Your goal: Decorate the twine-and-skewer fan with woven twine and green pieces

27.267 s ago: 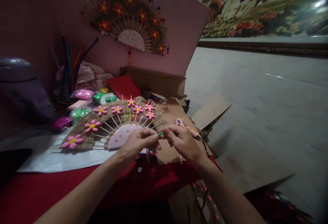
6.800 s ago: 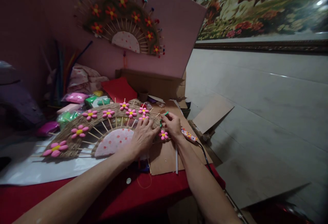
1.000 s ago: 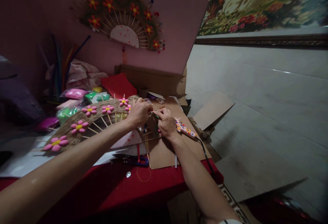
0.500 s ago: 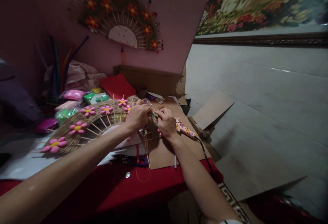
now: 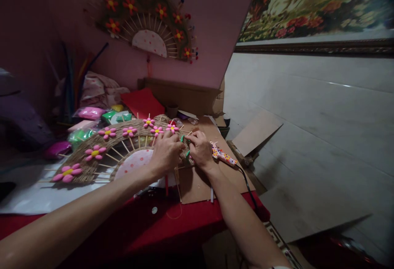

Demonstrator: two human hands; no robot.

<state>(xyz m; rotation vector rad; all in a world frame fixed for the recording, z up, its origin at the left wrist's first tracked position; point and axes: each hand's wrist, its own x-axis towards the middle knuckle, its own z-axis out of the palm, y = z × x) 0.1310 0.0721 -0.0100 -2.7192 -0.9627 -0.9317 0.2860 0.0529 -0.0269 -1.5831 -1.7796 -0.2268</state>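
The fan point(image 5: 123, 148), a half-round of jute and wooden spokes, lies flat on the red cloth point(image 5: 184, 224). Seven pink flowers point(image 5: 95, 152) show along its arc, and the hands may hide more.

Both hands meet at the fan's right end. The left hand point(image 5: 166, 153) lies on the jute there with its fingers bent down. Its fingertips touch the green piece point(image 5: 182, 138), but it is not clear whether they grip it. The right hand point(image 5: 200, 150) has thumb and fingers closed in a pinch on this one small green piece, which sits at the fan's right edge between the two hands.

One dotted glue gun point(image 5: 223, 156) lies just right of the fan, touching the right hand's outer side. Its one dark cord point(image 5: 248, 187) runs off the cloth's edge. One cardboard sheet point(image 5: 200, 182) lies under the fan's right end, and one white stick point(image 5: 211, 195) rests on it.

Behind the fan's left half lie four clay packets point(image 5: 89, 113): two pinkish and two green.

Above the fan, one second fan point(image 5: 147, 18) hangs on a pink board point(image 5: 215, 22) with about eight orange flowers. Far right of the fan, one cardboard flap point(image 5: 257, 131) lies on the floor.
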